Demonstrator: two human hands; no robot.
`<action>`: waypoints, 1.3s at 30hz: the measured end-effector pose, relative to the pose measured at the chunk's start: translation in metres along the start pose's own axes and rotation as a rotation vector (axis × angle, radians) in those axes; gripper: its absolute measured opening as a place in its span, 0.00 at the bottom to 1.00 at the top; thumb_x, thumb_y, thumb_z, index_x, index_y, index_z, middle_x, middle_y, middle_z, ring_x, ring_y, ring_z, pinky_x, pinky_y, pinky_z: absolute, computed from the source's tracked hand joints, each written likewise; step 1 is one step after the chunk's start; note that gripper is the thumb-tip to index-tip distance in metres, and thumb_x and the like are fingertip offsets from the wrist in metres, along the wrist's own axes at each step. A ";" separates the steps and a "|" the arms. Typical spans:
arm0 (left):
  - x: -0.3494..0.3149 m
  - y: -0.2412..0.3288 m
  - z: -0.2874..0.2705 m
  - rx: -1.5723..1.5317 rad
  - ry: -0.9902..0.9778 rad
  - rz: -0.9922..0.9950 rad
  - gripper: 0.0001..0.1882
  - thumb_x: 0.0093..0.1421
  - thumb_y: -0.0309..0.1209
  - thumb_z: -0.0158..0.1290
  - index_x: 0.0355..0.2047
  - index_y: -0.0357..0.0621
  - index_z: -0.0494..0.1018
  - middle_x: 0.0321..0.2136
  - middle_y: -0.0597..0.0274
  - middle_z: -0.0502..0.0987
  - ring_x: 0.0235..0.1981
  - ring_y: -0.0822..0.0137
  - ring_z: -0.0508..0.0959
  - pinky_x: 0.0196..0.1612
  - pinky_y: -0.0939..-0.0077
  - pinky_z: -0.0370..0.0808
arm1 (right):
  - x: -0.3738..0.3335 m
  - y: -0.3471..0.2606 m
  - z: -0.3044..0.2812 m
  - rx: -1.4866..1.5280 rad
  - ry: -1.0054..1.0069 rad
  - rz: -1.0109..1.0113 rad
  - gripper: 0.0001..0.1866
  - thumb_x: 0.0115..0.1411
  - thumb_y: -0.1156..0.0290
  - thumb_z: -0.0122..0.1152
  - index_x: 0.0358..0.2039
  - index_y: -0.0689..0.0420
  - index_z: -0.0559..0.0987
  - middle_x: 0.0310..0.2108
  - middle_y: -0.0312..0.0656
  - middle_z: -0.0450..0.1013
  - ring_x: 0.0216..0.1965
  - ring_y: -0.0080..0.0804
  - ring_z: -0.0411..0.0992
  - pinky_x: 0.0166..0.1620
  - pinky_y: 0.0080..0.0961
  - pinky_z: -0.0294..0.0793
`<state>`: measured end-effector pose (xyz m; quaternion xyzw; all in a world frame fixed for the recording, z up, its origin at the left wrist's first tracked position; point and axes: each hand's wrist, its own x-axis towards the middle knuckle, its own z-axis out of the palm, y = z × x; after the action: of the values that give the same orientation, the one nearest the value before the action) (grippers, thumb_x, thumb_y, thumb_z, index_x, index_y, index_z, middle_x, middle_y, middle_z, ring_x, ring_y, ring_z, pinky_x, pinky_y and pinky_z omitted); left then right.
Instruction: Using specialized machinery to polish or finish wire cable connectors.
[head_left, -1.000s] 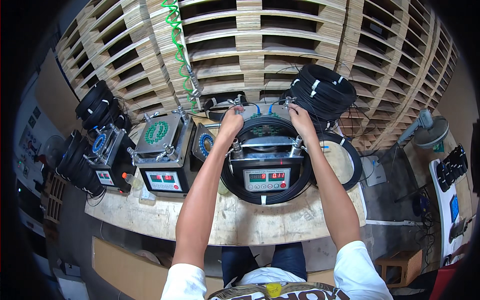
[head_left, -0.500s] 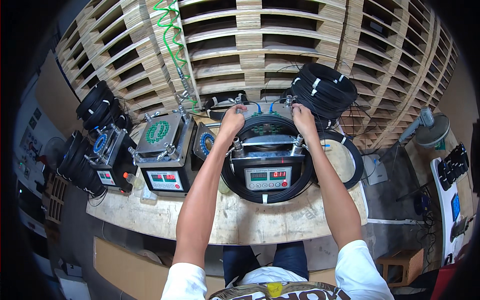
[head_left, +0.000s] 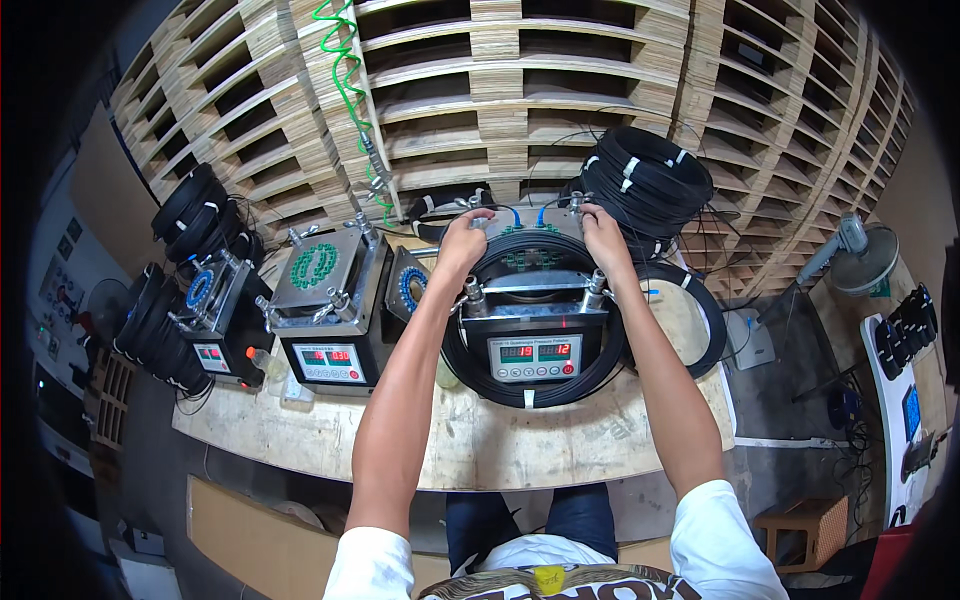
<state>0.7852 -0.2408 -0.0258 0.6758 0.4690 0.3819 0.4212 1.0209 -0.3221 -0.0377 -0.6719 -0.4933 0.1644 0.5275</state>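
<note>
A polishing machine [head_left: 475, 345] with a lit display panel stands in front of me. A black cable coil [head_left: 530, 398], tied with white tape, hangs around its front and top. Two blue-booted connectors [head_left: 541, 216] stand at the back of its metal top plate. My left hand [head_left: 465, 245] is closed at the back left corner clamp, its fingertips partly hidden. On the other side my right hand [head_left: 604, 240] has its fingers closed at the back right corner clamp [head_left: 577, 202]. Both forearms pass over the coil's sides.
To the left stand a second polishing machine [head_left: 330, 330] and a smaller one [head_left: 215, 310]. Black cable coils [head_left: 650, 180] are piled at the back right. Wooden pallets [head_left: 500, 85] rise behind the bench [head_left: 480, 450]. A green coiled hose [head_left: 348, 80] hangs there. A fan [head_left: 865, 260] is at right.
On the front machine's panel, the left readout has lit up red and the right one shows a different value. My hands stay at the back clamps with barely any movement. The green hose has swayed slightly.
</note>
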 end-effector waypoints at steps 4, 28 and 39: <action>-0.003 0.006 0.004 -0.009 -0.019 -0.007 0.27 0.48 0.19 0.40 0.46 0.47 0.79 0.36 0.50 0.80 0.39 0.61 0.78 0.47 0.75 0.70 | -0.002 -0.002 -0.004 -0.044 0.029 0.041 0.21 0.66 0.62 0.45 0.52 0.60 0.76 0.50 0.58 0.75 0.55 0.55 0.71 0.58 0.37 0.68; 0.003 -0.002 0.005 0.103 0.044 -0.007 0.25 0.50 0.22 0.43 0.50 0.37 0.73 0.41 0.44 0.79 0.45 0.54 0.78 0.52 0.72 0.70 | -0.003 -0.005 -0.005 -0.016 0.066 0.051 0.21 0.66 0.62 0.48 0.54 0.61 0.74 0.48 0.60 0.75 0.53 0.55 0.73 0.57 0.37 0.68; -0.004 0.008 0.010 0.060 0.050 -0.005 0.26 0.51 0.21 0.42 0.53 0.39 0.71 0.46 0.41 0.77 0.51 0.50 0.76 0.57 0.69 0.67 | 0.012 0.022 -0.003 0.089 -0.008 0.021 0.23 0.65 0.62 0.50 0.57 0.62 0.72 0.47 0.61 0.76 0.52 0.53 0.73 0.56 0.36 0.68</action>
<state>0.7959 -0.2483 -0.0224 0.6771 0.4923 0.3835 0.3899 1.0394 -0.3130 -0.0519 -0.6523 -0.4807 0.1945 0.5528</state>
